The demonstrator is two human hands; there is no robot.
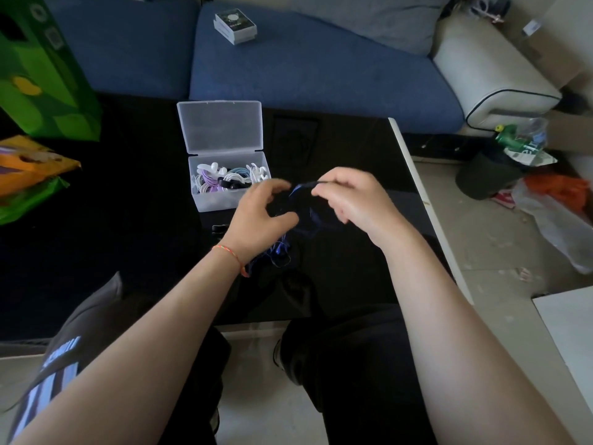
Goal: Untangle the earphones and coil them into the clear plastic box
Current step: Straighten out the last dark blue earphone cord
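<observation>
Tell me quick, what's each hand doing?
Left hand: fingers curled around the tangled dark blue earphone cable.
Right hand: pinching the same cable.

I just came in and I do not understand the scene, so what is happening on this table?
A person sits at a black table and works on a tangled blue earphone cable. The right hand pinches the cable and holds it up, while the left hand has curled fingers beside it; whether it grips the cable is unclear. More blue cable lies on the table below the hands. Behind them stands the clear plastic box, lid open, already holding several coiled earphones in white, purple and blue.
</observation>
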